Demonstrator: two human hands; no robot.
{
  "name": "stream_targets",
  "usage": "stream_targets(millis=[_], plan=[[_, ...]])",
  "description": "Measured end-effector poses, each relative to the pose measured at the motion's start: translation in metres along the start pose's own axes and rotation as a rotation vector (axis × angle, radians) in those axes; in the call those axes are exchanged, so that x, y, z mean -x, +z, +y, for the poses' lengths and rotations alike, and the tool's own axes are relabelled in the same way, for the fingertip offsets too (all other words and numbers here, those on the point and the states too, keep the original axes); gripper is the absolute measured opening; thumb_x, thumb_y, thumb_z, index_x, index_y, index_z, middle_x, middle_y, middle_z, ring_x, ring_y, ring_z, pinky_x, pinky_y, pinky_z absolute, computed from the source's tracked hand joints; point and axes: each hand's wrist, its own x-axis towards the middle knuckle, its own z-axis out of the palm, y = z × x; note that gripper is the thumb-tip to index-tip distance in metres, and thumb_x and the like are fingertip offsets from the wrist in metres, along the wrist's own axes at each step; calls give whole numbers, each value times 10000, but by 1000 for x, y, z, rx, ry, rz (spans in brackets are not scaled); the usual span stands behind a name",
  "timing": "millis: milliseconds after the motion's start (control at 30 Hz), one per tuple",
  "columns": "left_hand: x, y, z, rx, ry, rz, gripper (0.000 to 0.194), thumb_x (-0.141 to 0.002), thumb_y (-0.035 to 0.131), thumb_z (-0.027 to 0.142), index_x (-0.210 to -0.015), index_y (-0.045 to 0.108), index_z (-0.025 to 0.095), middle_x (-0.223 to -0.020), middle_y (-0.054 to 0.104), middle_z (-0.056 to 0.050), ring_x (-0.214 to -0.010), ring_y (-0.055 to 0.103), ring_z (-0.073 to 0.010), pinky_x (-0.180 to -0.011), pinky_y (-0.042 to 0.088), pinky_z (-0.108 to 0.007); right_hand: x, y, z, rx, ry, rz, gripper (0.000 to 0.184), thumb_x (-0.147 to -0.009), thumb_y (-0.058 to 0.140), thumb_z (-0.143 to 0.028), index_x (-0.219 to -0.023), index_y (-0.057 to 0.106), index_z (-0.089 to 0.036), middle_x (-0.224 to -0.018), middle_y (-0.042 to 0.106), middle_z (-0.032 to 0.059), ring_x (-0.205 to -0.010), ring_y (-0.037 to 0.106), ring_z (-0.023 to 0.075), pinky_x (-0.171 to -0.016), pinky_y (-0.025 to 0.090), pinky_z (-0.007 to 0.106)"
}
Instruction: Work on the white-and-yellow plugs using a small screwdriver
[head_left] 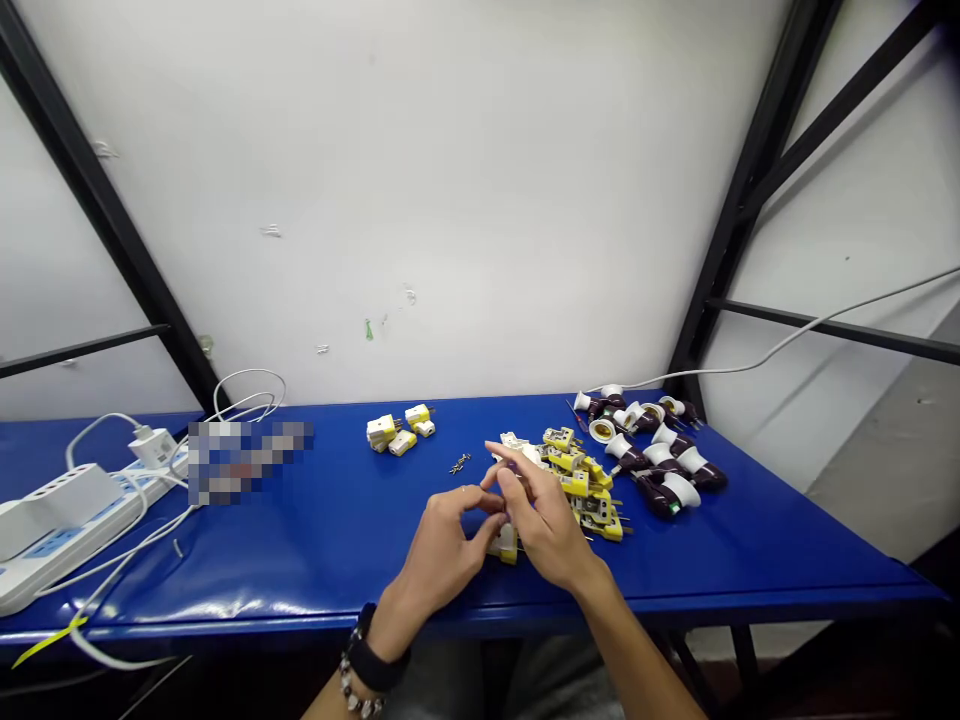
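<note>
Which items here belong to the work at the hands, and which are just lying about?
Work at the hands:
left hand
right hand
yellow-and-white plug, under their fingers
pile of yellow plug parts
small metal parts

Lying about, apparently:
small group of yellow plugs
dark-and-white lamp holders
power strip
white cable

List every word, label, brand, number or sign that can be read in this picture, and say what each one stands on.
Nothing can be read for certain.
The power strip shows small blue marks, too small and blurred to read.
The yellow plugs show no readable marking at this size.
The lamp holders show no readable marking either.
A pixelated patch on the table hides whatever lies there.
</note>
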Motion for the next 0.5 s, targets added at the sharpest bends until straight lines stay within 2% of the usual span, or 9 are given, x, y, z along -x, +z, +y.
stream_targets(millis=[100,167,233,333,400,433,500], plan=[[0,2,0,-25,-12,41,66,-848,666,184,-898,704,204,-864,757,-17,-807,701,-199,-781,526,-284,-1,1,0,-6,15,39,302,-1003,529,-394,-1207,639,-201,-866,675,27,-699,637,157,-639,514,266],[1,1,-1,-44,-10,19,132,-846,676,197,-974,702,213,-939,763,-26,-876,703,-213,-828,524,-298,-1,2,1,-1,15,64,266,-1010,507,-382,-1108,663,-189,-816,666,27,-696,638,160,-646,515,268],[0,0,-2,-69,-5,-31,162,-859,661,193,-1006,718,232,-1001,770,-26,-938,705,-222,-872,513,-312,-1,3,2,11,23,69,281,-1011,503,-379,-1154,659,-194,-862,670,35,-683,623,149,-642,512,268],[-2,-1,-5,-113,-39,-32,77,-867,662,210,-855,734,233,-887,776,-7,-846,713,-206,-811,513,-302,-1,2,1,7,44,77,380,-970,580,-385,-1315,588,-227,-1016,656,44,-605,555,110,-575,484,254],[-4,0,-7,-144,-68,2,26,-828,721,250,-827,716,225,-850,762,-3,-811,702,-204,-778,512,-302,-2,1,1,-16,46,86,339,-953,605,-382,-1251,616,-220,-999,652,39,-597,543,106,-564,474,249],[-4,-1,-8,-160,-74,-2,111,-793,762,274,-882,715,226,-896,760,-9,-846,699,-214,-797,512,-312,-2,1,0,-21,42,88,278,-957,597,-380,-1172,646,-210,-956,656,34,-614,556,114,-578,478,250],[-2,-4,-8,-189,-83,-74,405,-705,844,317,-1075,697,243,-1059,745,-26,-980,682,-250,-873,507,-344,-2,-2,0,-18,31,105,218,-973,568,-377,-1039,676,-201,-874,659,30,-665,590,138,-615,489,257]])
